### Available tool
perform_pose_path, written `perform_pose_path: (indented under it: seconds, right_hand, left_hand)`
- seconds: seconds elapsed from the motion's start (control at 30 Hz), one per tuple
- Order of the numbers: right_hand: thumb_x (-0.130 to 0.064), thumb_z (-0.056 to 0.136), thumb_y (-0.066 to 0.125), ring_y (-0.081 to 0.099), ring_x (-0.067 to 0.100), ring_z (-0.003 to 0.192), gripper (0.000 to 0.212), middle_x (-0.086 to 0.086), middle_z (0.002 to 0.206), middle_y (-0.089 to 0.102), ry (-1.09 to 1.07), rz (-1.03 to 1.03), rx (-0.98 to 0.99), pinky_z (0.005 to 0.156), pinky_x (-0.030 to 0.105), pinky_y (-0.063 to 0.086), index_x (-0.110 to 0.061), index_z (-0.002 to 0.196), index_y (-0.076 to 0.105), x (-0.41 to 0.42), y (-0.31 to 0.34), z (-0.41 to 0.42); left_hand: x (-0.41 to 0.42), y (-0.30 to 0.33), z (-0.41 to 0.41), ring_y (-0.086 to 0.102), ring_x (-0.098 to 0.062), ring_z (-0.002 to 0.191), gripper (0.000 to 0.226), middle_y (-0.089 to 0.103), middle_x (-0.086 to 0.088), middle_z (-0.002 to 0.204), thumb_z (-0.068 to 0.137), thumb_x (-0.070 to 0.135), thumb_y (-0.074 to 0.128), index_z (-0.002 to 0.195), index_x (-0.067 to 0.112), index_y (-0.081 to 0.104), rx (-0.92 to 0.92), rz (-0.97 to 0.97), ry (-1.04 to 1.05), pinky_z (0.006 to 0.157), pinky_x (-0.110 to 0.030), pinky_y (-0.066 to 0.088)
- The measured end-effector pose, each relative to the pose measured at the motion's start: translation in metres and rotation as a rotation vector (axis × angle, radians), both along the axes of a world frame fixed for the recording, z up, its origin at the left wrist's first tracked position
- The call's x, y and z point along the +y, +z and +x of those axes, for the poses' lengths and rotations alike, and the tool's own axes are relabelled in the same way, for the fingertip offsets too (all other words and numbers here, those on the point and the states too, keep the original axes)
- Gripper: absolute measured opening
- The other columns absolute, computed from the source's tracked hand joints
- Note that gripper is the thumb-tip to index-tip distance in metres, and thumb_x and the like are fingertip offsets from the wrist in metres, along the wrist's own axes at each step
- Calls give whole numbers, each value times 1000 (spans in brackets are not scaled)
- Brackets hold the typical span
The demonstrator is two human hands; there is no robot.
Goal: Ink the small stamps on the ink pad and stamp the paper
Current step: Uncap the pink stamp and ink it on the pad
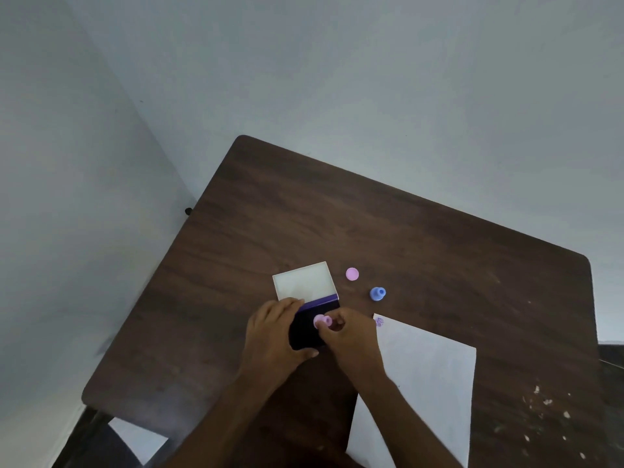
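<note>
A dark purple ink pad (304,329) lies on the brown table (405,238), its pale lid (304,282) flipped open behind it. My left hand (273,336) grips the pad's left side and front edge. My right hand (351,336) pinches a small pink stamp (322,320) that rests on the pad's surface. A white sheet of paper (425,383) lies to the right, with one purple print (379,321) at its top corner. A blue stamp (377,293) stands beyond the paper.
A round pink cap (352,274) lies right of the lid. Pale flecks (547,403) dot the table's right front area. Grey walls meet at the corner behind the table. A white patch of floor (135,437) shows below the left edge.
</note>
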State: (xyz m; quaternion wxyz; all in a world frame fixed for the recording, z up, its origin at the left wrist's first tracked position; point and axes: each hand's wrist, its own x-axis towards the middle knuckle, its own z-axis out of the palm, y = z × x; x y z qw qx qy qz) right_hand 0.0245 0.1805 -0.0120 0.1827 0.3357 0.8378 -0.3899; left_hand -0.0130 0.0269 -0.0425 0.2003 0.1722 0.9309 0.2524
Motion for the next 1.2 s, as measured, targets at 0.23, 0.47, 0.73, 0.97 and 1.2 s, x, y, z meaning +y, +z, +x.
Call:
perform_pose_path:
  seconds: [0.23, 0.47, 0.73, 0.97, 1.2]
  right_hand:
    - [-43, 94, 48, 47, 25, 123, 53, 8, 140, 49, 39, -57, -177, 109, 34, 34, -11, 135, 43, -16, -2, -10]
    - [-38, 92, 55, 46, 25, 125, 54, 11, 144, 44, 48, -69, -361, 109, 35, 33, -12, 136, 40, -20, -10, -21]
    - [-40, 92, 54, 45, 27, 126, 57, 9, 145, 44, 29, -89, -352, 110, 35, 33, -11, 138, 38, -17, -13, -23]
    - [-39, 91, 56, 55, 23, 112, 45, 9, 130, 58, 96, 20, -213, 102, 33, 41, -11, 126, 52, -19, -14, -16]
    - [-37, 90, 58, 58, 23, 106, 40, 9, 123, 63, 105, 24, -142, 98, 31, 44, -10, 120, 57, -19, -13, -15]
  left_hand:
    - [3, -14, 2, 37, -22, 131, 91, 43, 5, 144, 61, 70, 64, 138, 30, 37, 51, -56, -61, 108, -40, 28]
    - [3, -12, -1, 43, -23, 124, 81, 52, 4, 136, 64, 62, 68, 132, 25, 47, 129, -8, -59, 102, -39, 37]
    - [4, -16, -1, 49, -25, 123, 80, 55, -2, 134, 65, 61, 69, 131, 20, 50, 129, -1, -76, 108, -41, 30]
    - [2, -15, -2, 48, -22, 123, 79, 54, 1, 136, 66, 64, 66, 131, 22, 49, 120, 8, -76, 108, -38, 30]
    - [4, -18, -1, 59, -23, 111, 75, 63, -3, 123, 61, 57, 75, 122, 17, 58, 223, 43, -60, 103, -38, 34]
